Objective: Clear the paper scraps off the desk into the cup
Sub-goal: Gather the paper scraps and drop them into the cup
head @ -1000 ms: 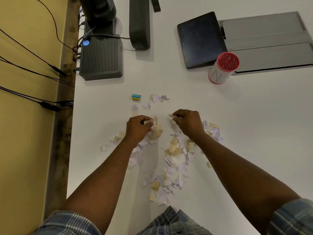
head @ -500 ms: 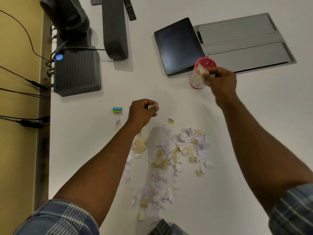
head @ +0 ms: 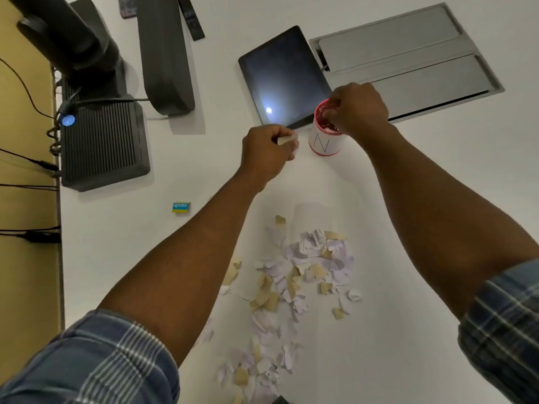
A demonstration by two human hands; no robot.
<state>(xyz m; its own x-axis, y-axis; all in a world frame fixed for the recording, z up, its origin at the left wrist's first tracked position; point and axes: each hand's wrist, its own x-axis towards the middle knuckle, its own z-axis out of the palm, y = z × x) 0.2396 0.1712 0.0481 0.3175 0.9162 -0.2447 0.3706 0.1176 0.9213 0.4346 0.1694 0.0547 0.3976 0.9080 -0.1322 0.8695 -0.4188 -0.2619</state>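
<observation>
Fingers of the left hand (head: 267, 151) pinched a tan scrap (head: 287, 139) just short of the cup (head: 324, 135), seemingly waiting its turn. Nearest the person, most of the paper scraps (head: 294, 275) lay heaped on the desk (head: 408, 330). Farther off, the right hand (head: 357, 109) curled over the cup's mouth to drop its load; whether any paper remained in it I could not tell. Behind stood a tablet (head: 281, 75).

An office or meeting room. A white worktop (head: 408, 360) carries a dark tablet (head: 283, 77) beside a flush metal cable hatch (head: 408, 56) at the far right. At the far left, a ribbed black device (head: 102, 144) with plugged-in cables (head: 26, 164), a grey speaker bar (head: 163, 53) and a remote (head: 191, 17).
</observation>
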